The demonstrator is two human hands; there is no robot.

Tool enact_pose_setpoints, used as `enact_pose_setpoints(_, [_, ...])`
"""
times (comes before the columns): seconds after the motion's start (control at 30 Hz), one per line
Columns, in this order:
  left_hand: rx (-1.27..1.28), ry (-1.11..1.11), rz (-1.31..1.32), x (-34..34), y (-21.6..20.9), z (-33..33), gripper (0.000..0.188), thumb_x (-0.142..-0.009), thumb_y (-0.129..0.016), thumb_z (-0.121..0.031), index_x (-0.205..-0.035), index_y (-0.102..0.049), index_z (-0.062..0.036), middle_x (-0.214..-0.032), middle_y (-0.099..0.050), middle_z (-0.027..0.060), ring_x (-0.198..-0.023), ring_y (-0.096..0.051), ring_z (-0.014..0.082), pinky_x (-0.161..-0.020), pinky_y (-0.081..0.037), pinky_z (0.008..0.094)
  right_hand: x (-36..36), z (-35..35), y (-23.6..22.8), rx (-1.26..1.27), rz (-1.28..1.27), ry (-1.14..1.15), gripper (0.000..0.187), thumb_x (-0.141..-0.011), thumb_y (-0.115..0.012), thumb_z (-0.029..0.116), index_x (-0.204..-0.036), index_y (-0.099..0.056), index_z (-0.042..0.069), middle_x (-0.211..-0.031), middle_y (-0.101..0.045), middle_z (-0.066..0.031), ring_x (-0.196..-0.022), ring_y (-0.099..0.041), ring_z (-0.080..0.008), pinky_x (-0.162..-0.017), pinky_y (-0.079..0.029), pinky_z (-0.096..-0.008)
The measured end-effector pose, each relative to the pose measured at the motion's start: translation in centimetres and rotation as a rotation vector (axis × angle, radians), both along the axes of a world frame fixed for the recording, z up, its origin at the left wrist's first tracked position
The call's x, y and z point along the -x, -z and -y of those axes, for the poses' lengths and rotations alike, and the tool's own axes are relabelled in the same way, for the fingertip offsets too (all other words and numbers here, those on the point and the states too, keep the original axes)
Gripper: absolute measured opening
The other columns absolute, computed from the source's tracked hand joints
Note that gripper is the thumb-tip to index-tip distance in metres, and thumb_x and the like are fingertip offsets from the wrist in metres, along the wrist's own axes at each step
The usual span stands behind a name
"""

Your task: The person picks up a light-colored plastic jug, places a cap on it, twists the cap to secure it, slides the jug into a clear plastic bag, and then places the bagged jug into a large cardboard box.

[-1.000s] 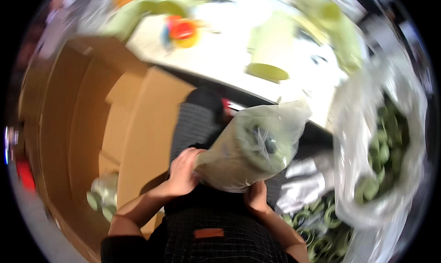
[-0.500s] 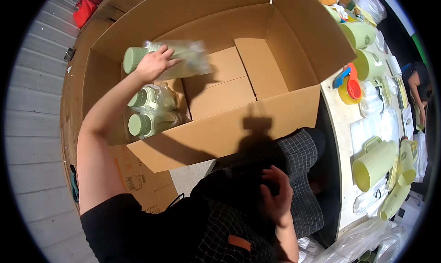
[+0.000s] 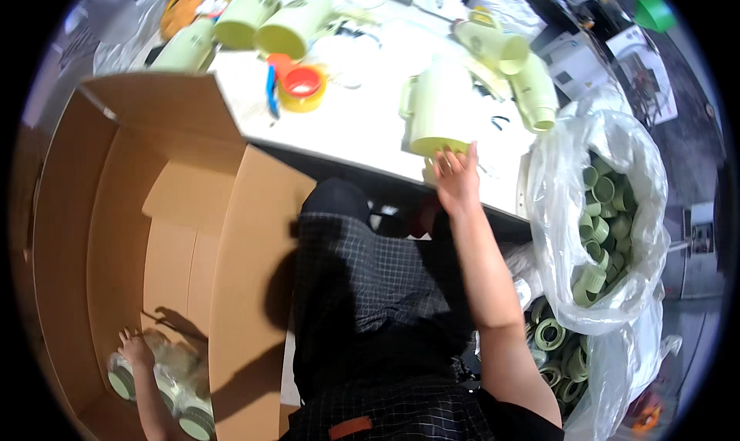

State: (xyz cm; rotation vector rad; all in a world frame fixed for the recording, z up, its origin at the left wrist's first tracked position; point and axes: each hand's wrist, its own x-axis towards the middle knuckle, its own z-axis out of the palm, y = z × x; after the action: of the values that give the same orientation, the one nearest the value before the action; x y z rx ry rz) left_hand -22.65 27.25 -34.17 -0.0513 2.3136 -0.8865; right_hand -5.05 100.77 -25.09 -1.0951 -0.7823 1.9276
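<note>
On the white table a pale green jug (image 3: 441,106) with a handle lies on its side, its open end toward me. My right hand (image 3: 457,177) reaches to that rim, fingers apart, fingertips overlapping its edge; whether they press on it is hard to see. Down at the lower left, my left hand (image 3: 136,350) is inside the cardboard box (image 3: 254,287), fingers spread, holding nothing. It is just above the round green lid (image 3: 121,381) of a container in clear plastic. Beside that, another green lid (image 3: 196,423) and crumpled clear wrap (image 3: 171,360) show at the box's near end.
More green jugs (image 3: 293,26) lie along the table, with a roll of yellow tape (image 3: 302,100) bearing red and blue parts. At right, a clear bag (image 3: 556,233) holds many small green cups; green rings (image 3: 549,334) lie below it. The box wall rises beside my legs.
My view has swung right toward the table. The left hand has let go of the wrapped container in the box. My right hand has moved from my lap to the jug's rim.
</note>
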Motion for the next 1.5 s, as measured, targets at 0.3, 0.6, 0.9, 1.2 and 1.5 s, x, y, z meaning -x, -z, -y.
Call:
enact_pose_setpoints(0.3, [-1.639,0.609,-0.240,-6.2,-11.3,-35.6,0.045,-0.092,-0.059,-0.014,-0.136,-0.051,-0.0057,-0.137,-0.053,0.0154,-0.130,-0.047,0.0338,-0.112,-0.032,0.0458,-5.1,0.6,1.0,0.222,-0.832,-0.131,0.030,-0.101,-0.048,0.013,-0.126,-0.054,-0.001,-0.125,-0.062,-0.0140,-0.111,-0.062,-0.0286,-0.099,-0.051,-0.0428])
enact_pose_setpoints(0.6, [-1.886,0.038,0.948,-15.8,-6.9,-52.8,0.038,-0.093,-0.065,-0.026,-0.115,-0.061,0.0051,-0.109,-0.067,0.0049,-0.099,-0.058,0.0095,-0.090,-0.044,0.0281,-24.0,-3.8,-5.3,-0.772,0.758,-0.025,0.047,-0.075,-0.078,0.018,-0.116,-0.060,0.005,-0.094,-0.059,-0.0039,-0.082,-0.059,-0.0145,-0.077,-0.049,-0.0300])
enact_pose_setpoints(0.9, [-1.997,-0.748,0.821,-18.8,-9.7,-51.8,0.048,-0.100,-0.057,-0.028,-0.134,-0.050,0.0057,-0.132,-0.059,0.0156,-0.124,-0.056,0.0269,-0.107,-0.043,0.0421,-49.7,-17.0,-5.1,-1.050,1.997,0.521,0.056,-0.071,-0.081,0.030,-0.118,-0.061,0.008,-0.124,-0.054,-0.0186,-0.112,-0.055,-0.0337,-0.095,-0.046,-0.0429])
enact_pose_setpoints(1.2, [-2.240,-0.802,0.473,-18.7,-12.2,-51.2,0.034,-0.102,-0.050,-0.016,-0.130,-0.052,0.0039,-0.123,-0.063,0.0160,-0.109,-0.064,0.0248,-0.099,-0.049,0.0387,-25.6,3.3,-0.9,-1.027,0.107,-0.245,0.080,-0.093,-0.059,0.050,-0.150,-0.031,0.001,-0.149,-0.037,-0.0229,-0.138,-0.036,-0.0339,-0.114,-0.027,-0.0440])
enact_pose_setpoints(1.5, [-2.152,1.020,0.543,-14.5,-19.0,-53.7,0.038,-0.073,-0.070,-0.026,-0.101,-0.064,-0.0005,-0.116,-0.055,0.0149,-0.119,-0.049,0.0365,-0.112,-0.033,0.0494,-30.5,12.5,-0.3,-0.948,0.365,-0.550,0.058,-0.086,-0.071,0.013,-0.137,-0.047,0.000,-0.142,-0.045,-0.0180,-0.133,-0.044,-0.0315,-0.111,-0.035,-0.0410])
